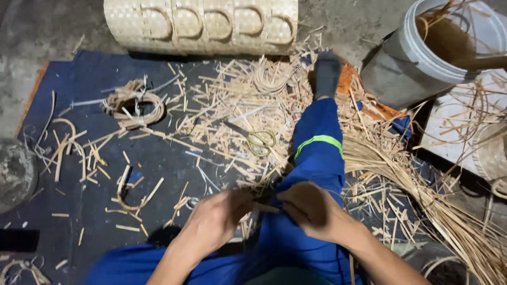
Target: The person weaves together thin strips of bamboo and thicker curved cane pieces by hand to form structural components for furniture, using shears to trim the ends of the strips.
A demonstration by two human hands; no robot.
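Dim mat under cane scraps; left hand, right hand pinched on half-hidden strip.

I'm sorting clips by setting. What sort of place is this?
Probably a floor-level basket-weaving workshop: a row of woven baskets, cane offcuts strewn over a dark mat, and scissors lying among them.

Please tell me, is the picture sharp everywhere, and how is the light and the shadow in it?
In the head view, the left hand and right hand look soft with blur, as does the thin strip between them; the scissors and the woven baskets are clearer; light is even over the straw scraps, while the lower left corner of the blue mat falls dark.
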